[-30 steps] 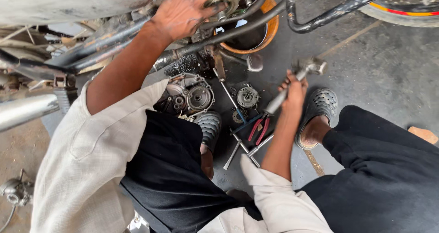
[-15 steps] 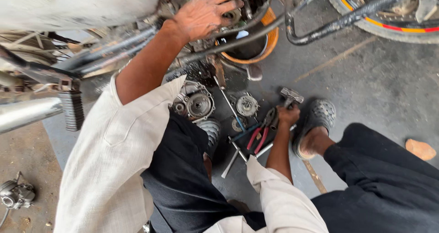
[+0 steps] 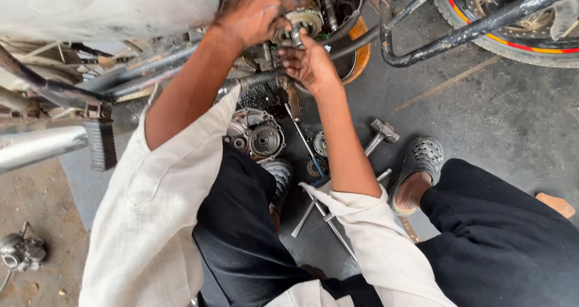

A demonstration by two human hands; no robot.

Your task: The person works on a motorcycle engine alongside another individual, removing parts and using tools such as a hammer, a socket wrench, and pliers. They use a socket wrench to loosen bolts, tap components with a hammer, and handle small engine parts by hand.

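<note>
Single head-worn view, looking steeply down and slightly forward from above the person's own arms and lap. Close range: the motorcycle engine [image 3: 313,11] fills the top edge, the concrete floor [image 3: 512,120] lies below, the knees sit at the bottom.

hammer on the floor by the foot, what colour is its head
The hammer has a dull grey metal head on a pale metal handle, seen in the head view, lying on the dark floor.
</note>
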